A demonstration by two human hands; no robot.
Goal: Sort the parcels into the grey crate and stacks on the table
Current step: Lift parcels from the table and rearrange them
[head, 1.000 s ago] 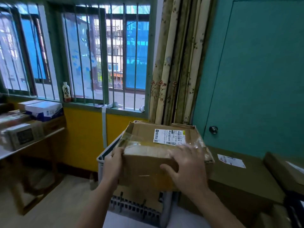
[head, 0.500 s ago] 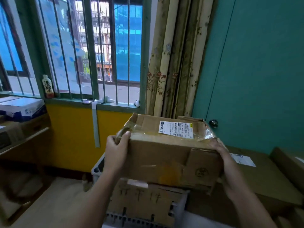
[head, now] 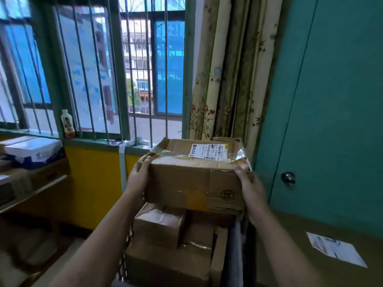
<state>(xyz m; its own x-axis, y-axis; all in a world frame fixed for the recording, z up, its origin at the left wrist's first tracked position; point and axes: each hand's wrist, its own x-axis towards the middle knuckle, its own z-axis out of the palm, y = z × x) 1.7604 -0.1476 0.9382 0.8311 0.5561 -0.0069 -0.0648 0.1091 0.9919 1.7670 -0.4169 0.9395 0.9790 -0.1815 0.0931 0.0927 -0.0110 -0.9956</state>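
Raising taped brown cardboard parcel [head: 192,179] higher over grey plastic crate [head: 234,255], lower centre; left hand [head: 137,179], right hand [head: 250,189] fingers clasping its sides; probably going out to stack.

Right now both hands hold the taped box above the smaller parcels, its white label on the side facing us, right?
Not quite: the white label is on the top face of the taped box, not the side facing us, as the head view shows. The left hand and right hand do hold it above the smaller parcels.
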